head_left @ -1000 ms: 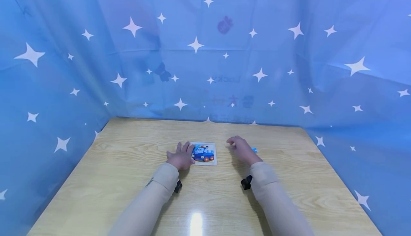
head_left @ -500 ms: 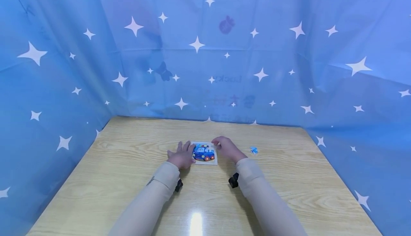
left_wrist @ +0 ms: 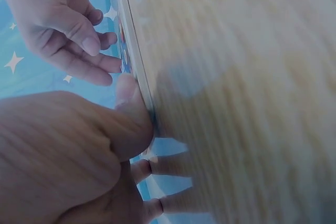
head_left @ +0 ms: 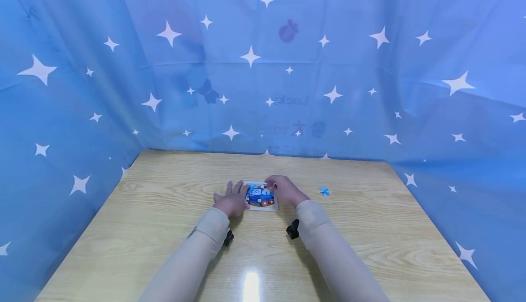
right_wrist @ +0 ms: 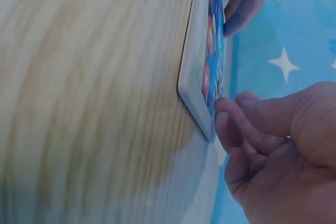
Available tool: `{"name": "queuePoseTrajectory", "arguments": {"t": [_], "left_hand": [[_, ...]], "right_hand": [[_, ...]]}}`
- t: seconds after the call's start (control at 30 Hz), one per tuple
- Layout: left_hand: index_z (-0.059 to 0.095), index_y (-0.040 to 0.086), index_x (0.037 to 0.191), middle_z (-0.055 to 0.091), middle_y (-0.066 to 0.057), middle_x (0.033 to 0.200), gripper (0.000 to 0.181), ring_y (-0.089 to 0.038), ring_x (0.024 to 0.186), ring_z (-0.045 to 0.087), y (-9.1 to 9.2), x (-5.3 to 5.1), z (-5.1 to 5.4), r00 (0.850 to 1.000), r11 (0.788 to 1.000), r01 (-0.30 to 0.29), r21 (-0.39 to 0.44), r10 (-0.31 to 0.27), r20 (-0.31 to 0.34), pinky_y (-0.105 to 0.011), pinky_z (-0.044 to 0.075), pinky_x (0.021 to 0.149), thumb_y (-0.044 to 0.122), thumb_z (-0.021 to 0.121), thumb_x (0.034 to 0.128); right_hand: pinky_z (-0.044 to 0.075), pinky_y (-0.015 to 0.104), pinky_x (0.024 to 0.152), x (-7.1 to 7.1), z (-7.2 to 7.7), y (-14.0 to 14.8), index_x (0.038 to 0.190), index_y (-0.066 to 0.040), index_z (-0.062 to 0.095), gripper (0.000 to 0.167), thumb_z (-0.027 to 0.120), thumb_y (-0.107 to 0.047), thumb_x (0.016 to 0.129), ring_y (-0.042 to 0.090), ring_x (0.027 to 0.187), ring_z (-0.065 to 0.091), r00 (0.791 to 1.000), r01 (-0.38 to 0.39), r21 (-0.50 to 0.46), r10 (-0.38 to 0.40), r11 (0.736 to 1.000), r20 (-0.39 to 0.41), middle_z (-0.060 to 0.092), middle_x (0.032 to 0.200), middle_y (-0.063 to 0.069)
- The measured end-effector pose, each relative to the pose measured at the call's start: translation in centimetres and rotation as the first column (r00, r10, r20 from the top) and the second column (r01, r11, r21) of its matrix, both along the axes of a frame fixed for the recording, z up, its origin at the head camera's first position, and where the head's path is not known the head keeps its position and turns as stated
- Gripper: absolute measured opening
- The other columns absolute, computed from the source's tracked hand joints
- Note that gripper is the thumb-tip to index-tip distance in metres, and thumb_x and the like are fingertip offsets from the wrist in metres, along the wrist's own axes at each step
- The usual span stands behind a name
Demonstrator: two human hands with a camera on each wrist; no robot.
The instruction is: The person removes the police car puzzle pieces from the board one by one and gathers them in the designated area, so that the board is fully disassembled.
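Observation:
A white-framed jigsaw puzzle with a blue cartoon car lies flat on the table. Spread fingers of my left hand rest at its left edge; the left wrist view shows the thumb against the frame's side. At the upper right of the puzzle, my right hand touches the picture with a fingertip. Its thumb stands near the other loosely bent fingers, and I see no piece between them. A loose blue puzzle piece lies to the right of my right hand.
The wooden table stretches out on all sides of the puzzle. Behind it and at both sides hangs a blue curtain with white stars. Black wrist cameras, such as the right one, sit under both wrists.
My right hand has moved left from beside the loose piece to the puzzle's upper right, uncovering that piece. My left hand stays at the puzzle's left edge.

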State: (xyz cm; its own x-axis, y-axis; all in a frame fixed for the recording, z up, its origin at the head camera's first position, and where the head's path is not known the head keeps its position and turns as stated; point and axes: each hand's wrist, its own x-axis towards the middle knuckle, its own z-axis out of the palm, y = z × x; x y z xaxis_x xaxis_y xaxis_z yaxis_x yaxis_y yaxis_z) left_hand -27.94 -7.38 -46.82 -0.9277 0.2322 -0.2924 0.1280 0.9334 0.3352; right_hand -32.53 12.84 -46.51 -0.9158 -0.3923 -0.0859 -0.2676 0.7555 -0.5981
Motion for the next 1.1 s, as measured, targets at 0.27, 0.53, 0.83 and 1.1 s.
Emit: {"name": "queuePoseTrajectory", "arguments": {"t": [0.27, 0.53, 0.83, 1.1], "left_hand": [[0.025, 0.020, 0.163, 0.012, -0.006, 0.170, 0.068, -0.037, 0.156, 0.003, 0.0, 0.2, 0.3, 1.000, 1.000, 0.001, -0.013, -0.001, -0.005, -0.079, 0.014, 0.109, 0.036, 0.055, 0.1045], [0.021, 0.022, 0.164, 0.007, -0.004, 0.171, 0.069, -0.035, 0.156, 0.000, 0.1, -0.5, -0.6, 1.000, 0.999, -0.003, -0.047, 0.004, 0.016, -0.077, 0.012, 0.111, 0.038, 0.053, 0.1052], [0.020, 0.025, 0.164, 0.006, -0.002, 0.171, 0.070, -0.035, 0.156, -0.001, 0.1, -1.6, -2.3, 1.000, 0.998, 0.000, -0.062, 0.001, 0.004, -0.078, 0.013, 0.110, 0.040, 0.054, 0.1045], [0.021, 0.024, 0.164, 0.007, -0.002, 0.171, 0.069, -0.034, 0.156, 0.000, 0.2, -1.1, -1.5, 1.000, 0.997, 0.003, -0.072, -0.003, -0.004, -0.079, 0.014, 0.110, 0.039, 0.052, 0.1053]], "right_hand": [[0.051, 0.044, 0.099, -0.5, -0.2, -0.9, 0.140, 0.000, 0.059, 0.037, 0.056, -0.001, 0.103, 0.029, 0.116, 0.062, 1.000, -0.027, 0.033, 0.027, 0.999, 0.014, 0.063, 0.122, 0.015], [0.053, 0.044, 0.095, -0.9, -0.6, -1.3, 0.131, 0.000, 0.065, 0.031, 0.061, -0.002, 0.101, 0.028, 0.107, 0.063, 0.999, -0.031, 0.080, 0.033, 0.996, -0.020, 0.063, 0.115, 0.014], [0.054, 0.044, 0.092, -0.8, -1.0, -1.6, 0.124, -0.002, 0.068, 0.026, 0.064, 0.000, 0.099, 0.028, 0.106, 0.064, 0.999, 0.013, 0.044, -0.011, 0.999, -0.050, 0.065, 0.114, 0.014], [0.055, 0.045, 0.092, -0.7, -0.9, -1.7, 0.124, -0.001, 0.067, 0.026, 0.063, 0.000, 0.099, 0.031, 0.110, 0.065, 0.999, 0.015, 0.006, -0.014, 1.000, -0.051, 0.067, 0.117, 0.017]]}}
